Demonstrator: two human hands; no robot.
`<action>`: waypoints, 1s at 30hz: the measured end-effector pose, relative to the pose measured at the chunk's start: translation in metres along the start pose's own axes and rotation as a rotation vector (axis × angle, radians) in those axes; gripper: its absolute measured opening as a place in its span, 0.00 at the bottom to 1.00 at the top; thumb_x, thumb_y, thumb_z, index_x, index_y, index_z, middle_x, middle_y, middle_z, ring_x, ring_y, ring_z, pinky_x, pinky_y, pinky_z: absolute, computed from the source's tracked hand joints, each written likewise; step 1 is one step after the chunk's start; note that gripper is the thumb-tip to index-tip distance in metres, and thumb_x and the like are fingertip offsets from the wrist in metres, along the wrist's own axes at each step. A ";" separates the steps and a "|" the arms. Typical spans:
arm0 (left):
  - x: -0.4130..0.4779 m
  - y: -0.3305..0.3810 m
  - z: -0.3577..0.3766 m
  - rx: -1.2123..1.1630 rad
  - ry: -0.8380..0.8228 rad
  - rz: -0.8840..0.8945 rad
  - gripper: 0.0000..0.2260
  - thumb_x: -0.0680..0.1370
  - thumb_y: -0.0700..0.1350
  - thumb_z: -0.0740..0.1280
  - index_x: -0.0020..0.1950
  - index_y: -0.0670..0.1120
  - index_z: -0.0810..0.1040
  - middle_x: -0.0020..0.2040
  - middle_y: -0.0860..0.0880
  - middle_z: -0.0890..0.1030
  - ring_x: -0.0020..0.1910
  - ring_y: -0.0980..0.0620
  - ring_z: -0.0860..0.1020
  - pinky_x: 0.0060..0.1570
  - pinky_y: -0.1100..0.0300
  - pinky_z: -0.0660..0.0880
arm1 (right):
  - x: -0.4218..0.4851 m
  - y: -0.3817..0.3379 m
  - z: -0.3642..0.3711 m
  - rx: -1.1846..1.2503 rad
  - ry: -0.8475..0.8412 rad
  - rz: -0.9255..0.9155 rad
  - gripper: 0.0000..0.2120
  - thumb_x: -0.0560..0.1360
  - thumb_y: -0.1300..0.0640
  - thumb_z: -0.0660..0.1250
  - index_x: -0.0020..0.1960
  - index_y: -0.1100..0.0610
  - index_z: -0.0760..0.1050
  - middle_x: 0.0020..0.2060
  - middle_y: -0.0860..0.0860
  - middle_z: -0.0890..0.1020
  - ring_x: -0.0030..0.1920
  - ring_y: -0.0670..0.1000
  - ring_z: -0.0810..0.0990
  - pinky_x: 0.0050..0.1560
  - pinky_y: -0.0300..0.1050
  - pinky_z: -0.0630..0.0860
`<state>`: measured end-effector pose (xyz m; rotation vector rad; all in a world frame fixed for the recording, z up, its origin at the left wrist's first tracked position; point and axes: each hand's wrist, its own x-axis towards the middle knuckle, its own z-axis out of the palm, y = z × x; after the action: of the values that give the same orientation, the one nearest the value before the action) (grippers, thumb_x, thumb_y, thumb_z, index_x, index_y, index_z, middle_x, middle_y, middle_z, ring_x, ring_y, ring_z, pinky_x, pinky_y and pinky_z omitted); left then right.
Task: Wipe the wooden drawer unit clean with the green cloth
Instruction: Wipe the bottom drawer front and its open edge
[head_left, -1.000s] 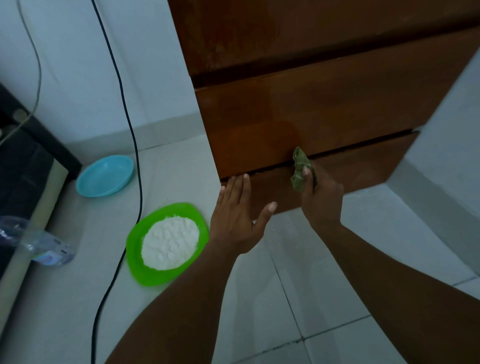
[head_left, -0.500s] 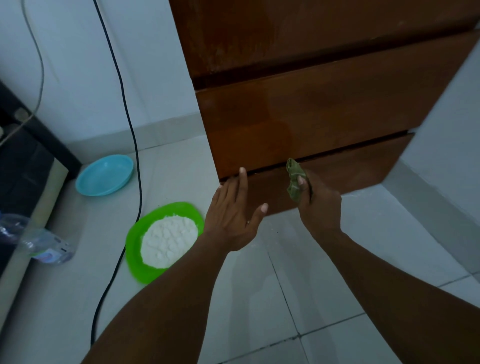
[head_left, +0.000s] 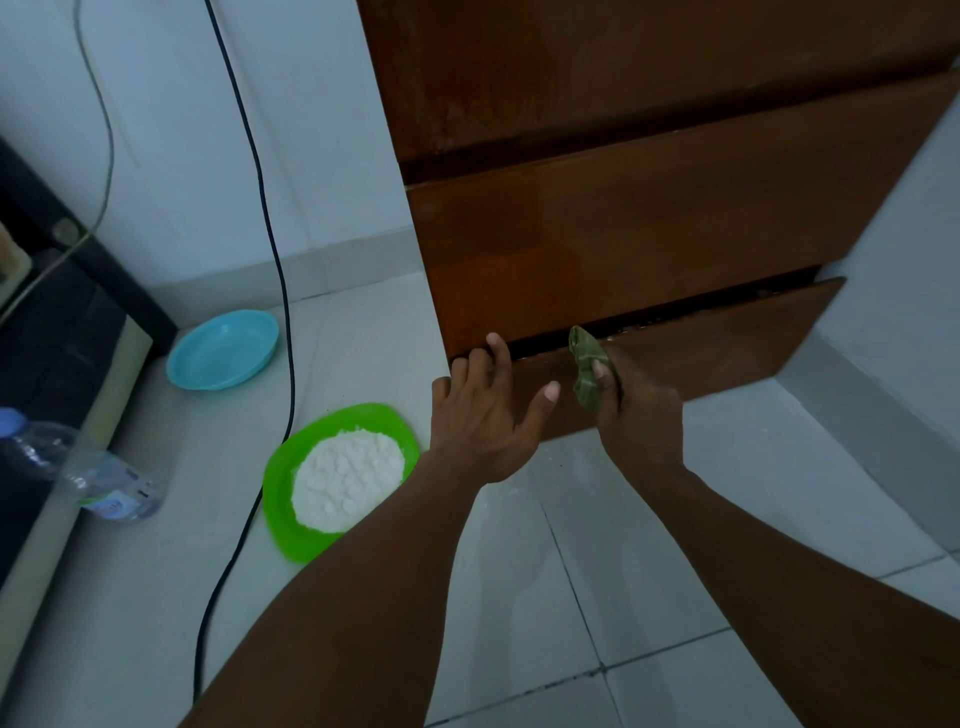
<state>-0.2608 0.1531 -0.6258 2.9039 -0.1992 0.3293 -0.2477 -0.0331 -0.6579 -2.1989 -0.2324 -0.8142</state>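
Wiping has been carried slightly leftward along the lowest gap of the wooden drawer unit (head_left: 623, 234); green cloth (head_left: 586, 364) pinched in right hand (head_left: 641, 415), left hand (head_left: 483, 421) spread flat; cleaning judged unfinished.

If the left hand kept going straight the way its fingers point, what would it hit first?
The drawer unit: the left hand has its fingertips at the gap under the middle drawer, so probably that drawer's lower edge. Depth is unclear.
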 end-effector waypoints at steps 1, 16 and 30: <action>0.000 0.001 -0.001 -0.008 -0.008 -0.011 0.43 0.77 0.72 0.39 0.81 0.42 0.50 0.62 0.46 0.68 0.59 0.47 0.67 0.58 0.48 0.66 | 0.000 0.000 -0.001 -0.009 -0.004 -0.011 0.15 0.83 0.54 0.60 0.66 0.56 0.78 0.46 0.54 0.86 0.39 0.54 0.83 0.37 0.39 0.72; -0.016 -0.001 -0.008 -0.022 -0.029 -0.001 0.35 0.81 0.63 0.43 0.81 0.42 0.54 0.65 0.44 0.70 0.61 0.44 0.69 0.59 0.48 0.66 | 0.004 -0.011 -0.022 -0.044 0.028 -0.115 0.17 0.84 0.53 0.59 0.67 0.58 0.77 0.56 0.54 0.85 0.51 0.54 0.84 0.46 0.47 0.81; -0.040 -0.012 0.001 -0.178 -0.030 0.086 0.32 0.81 0.55 0.42 0.81 0.40 0.53 0.82 0.41 0.54 0.82 0.47 0.48 0.79 0.51 0.47 | 0.006 -0.022 0.027 -0.317 -0.449 -0.327 0.27 0.84 0.43 0.45 0.75 0.54 0.68 0.74 0.53 0.71 0.77 0.54 0.64 0.78 0.57 0.55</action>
<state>-0.2972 0.1691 -0.6386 2.7303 -0.3413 0.2678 -0.2388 0.0012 -0.6550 -2.6721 -0.7429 -0.5388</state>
